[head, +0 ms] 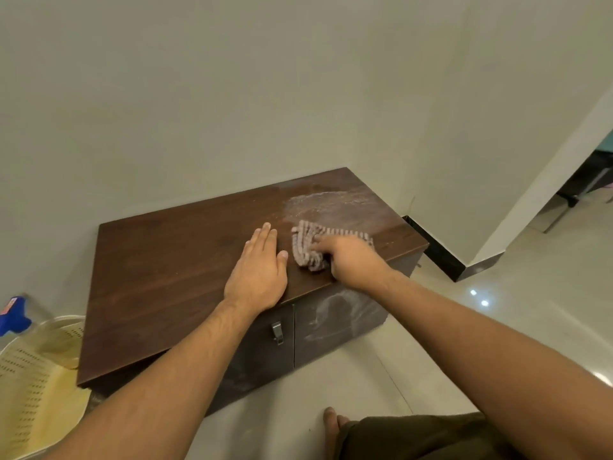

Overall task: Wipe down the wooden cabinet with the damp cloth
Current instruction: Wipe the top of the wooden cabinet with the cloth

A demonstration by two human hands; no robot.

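Standing against the wall, the cabinet is showing its dark wooden top from above, with the rear edge meeting the wall and the front edge facing the person. The cabinet's left half is lying bare from rear edge to front edge, giving open room for a sweep. A pale, smeared wet patch is lying near the rear right corner. The right edge is sitting near a black skirting at the wall corner, with a narrow gap of floor between them. A yellow perforated basket is standing on the floor just beside the cabinet's left front corner, and a blue bottle is showing behind it.

The cloth, striped and bunched, is lying on the top near the front edge, toward the right edge. The right hand is pressing down on the cloth, with its fingers curled onto the fabric; the image is blurred here, so the exact grip cannot be told. The left hand is resting flat on the top just left of the cloth, palm down, fingers pressed together and thumb held apart, its thumb tip lying close to the cloth's left side. A metal handle is hanging on the cabinet front below the left wrist. White smears are marking the right door.
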